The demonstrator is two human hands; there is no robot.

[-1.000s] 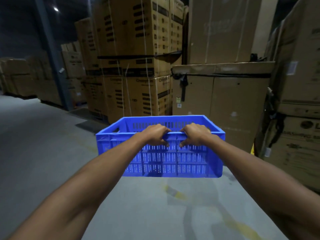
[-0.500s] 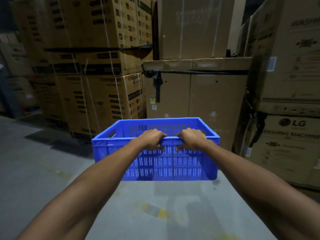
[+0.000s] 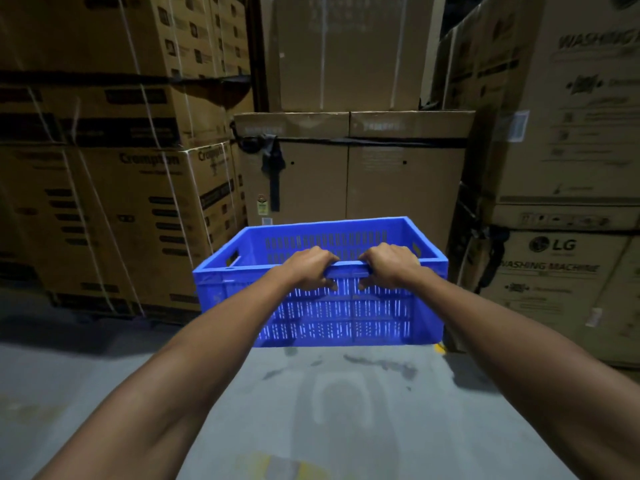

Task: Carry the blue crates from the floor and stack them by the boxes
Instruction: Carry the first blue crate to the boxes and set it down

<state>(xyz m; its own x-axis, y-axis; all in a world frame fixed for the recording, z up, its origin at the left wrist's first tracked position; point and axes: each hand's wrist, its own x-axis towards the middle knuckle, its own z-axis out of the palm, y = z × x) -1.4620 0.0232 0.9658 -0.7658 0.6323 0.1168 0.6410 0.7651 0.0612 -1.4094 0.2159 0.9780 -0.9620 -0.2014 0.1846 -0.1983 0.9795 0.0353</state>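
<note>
An empty blue slatted plastic crate (image 3: 346, 313) hangs in the air in front of me, above the grey floor. My left hand (image 3: 310, 266) and my right hand (image 3: 391, 265) both grip the crate's near rim, side by side, arms stretched out. Straight behind the crate stands a strapped brown cardboard box (image 3: 349, 174), very close to the crate's far side. No other crate is in view.
Tall stacks of cardboard boxes (image 3: 114, 188) rise on the left, and washing-machine boxes (image 3: 561, 271) stand on the right, forming a narrow bay. The grey concrete floor (image 3: 311, 410) below has dark stains and a faded yellow mark (image 3: 273, 465).
I have moved forward toward the boxes with the crate held the same way. The boxes now loom larger and the open aisle at left has left the view.
</note>
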